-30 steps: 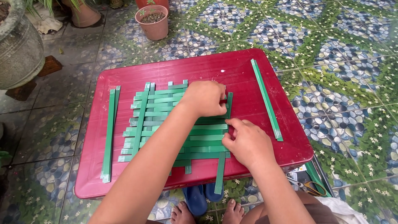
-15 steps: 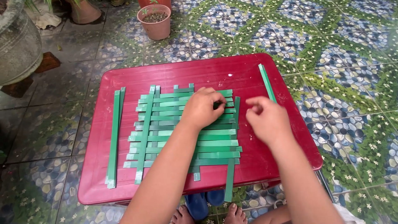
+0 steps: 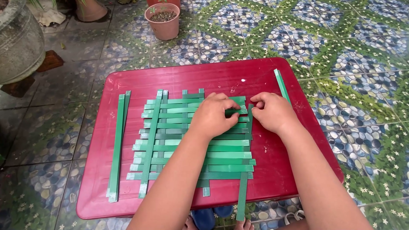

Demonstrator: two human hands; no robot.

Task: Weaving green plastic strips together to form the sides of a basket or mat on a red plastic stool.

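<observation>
A flat mat of woven green strips (image 3: 170,136) lies on a low red table (image 3: 264,170). My left hand (image 3: 215,115) rests on the mat's upper right part and pinches one horizontal strip between thumb and fingers. My right hand (image 3: 272,111) sits just right of it at the mat's right edge, fingertips on the upright strip (image 3: 243,187) that runs down past the table's front edge. Whether the right hand grips that strip is unclear.
Loose green strips lie at the table's left side (image 3: 117,145), and another (image 3: 282,85) at the right behind my right hand. A pink flowerpot (image 3: 163,19) and a big grey urn (image 3: 19,40) stand on the patterned tile floor. My feet show under the table's front edge.
Both hands have moved up the mat, away from me. The right hand went from the mat's lower right to its upper right edge. The left hand now pinches a strip near the top.
</observation>
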